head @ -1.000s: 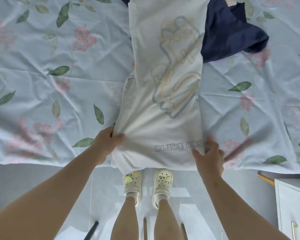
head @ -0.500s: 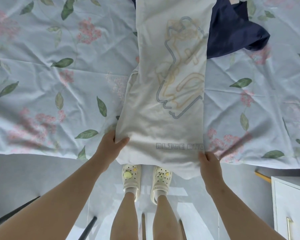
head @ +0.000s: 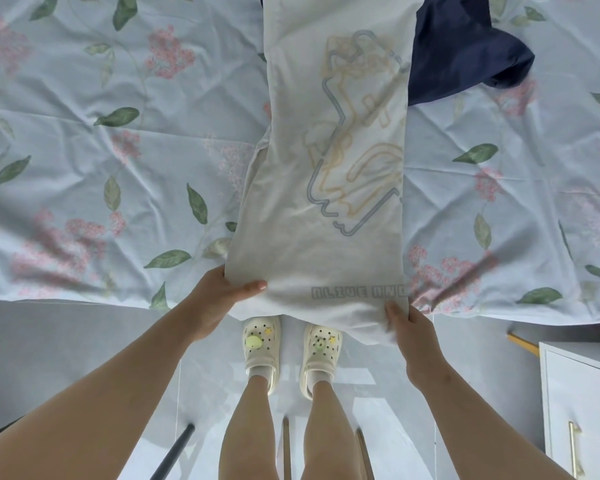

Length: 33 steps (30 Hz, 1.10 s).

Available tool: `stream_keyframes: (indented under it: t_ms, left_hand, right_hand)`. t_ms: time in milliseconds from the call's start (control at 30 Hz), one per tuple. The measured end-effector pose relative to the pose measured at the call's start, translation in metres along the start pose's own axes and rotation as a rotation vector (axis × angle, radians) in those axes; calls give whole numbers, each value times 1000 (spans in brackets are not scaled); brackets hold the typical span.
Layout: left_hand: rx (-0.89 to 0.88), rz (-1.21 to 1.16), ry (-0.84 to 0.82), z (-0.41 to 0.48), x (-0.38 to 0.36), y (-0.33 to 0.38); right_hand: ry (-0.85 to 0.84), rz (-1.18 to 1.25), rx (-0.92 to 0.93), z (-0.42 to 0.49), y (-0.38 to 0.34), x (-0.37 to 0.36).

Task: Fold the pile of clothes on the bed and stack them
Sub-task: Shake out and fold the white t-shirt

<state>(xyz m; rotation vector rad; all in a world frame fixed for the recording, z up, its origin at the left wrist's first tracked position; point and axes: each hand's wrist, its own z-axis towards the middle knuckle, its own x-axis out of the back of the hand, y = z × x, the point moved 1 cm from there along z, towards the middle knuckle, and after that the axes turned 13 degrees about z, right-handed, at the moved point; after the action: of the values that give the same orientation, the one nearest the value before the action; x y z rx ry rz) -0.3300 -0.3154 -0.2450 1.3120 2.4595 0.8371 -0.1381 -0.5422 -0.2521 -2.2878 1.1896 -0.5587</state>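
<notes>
Two hands pinch the near corners of your soft, floppy white T-shirt [head: 329,209], left hand [head: 219,296] and right hand [head: 413,332], as it lies in a long strip on the flowery bed [head: 118,168], so hold both corners or it sags.

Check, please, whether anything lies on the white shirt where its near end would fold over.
Nothing visible does. The left hand and right hand grip the near corners of the white shirt; the navy garment lies at its right edge, not on top.
</notes>
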Motion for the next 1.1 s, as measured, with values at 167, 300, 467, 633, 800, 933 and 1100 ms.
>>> stream_keyframes:
  t_ms: [167, 300, 467, 633, 800, 933, 1100]
  left_hand:
    - [29, 201, -111, -9, 1, -26]
    - [57, 228, -137, -13, 1, -38]
    - [66, 128, -89, -23, 0, -33]
    - [99, -29, 150, -26, -9, -12]
    - [11, -139, 345, -25, 0, 54]
    - [-105, -324, 345, -8, 13, 104]
    - [-30, -1, 330, 40, 9, 126]
  right_hand:
    - [-178, -85, -87, 0, 16, 8]
    - [-203, -94, -122, 3, 27, 15]
    - [-46, -131, 4, -7, 26, 18]
    - [-149, 44, -35, -22, -3, 13]
    - [-283, 298, -15, -19, -68, 6]
    - [-287, 478, 82, 8, -118, -9]
    - [-207, 180, -5, 49, -147, -42]
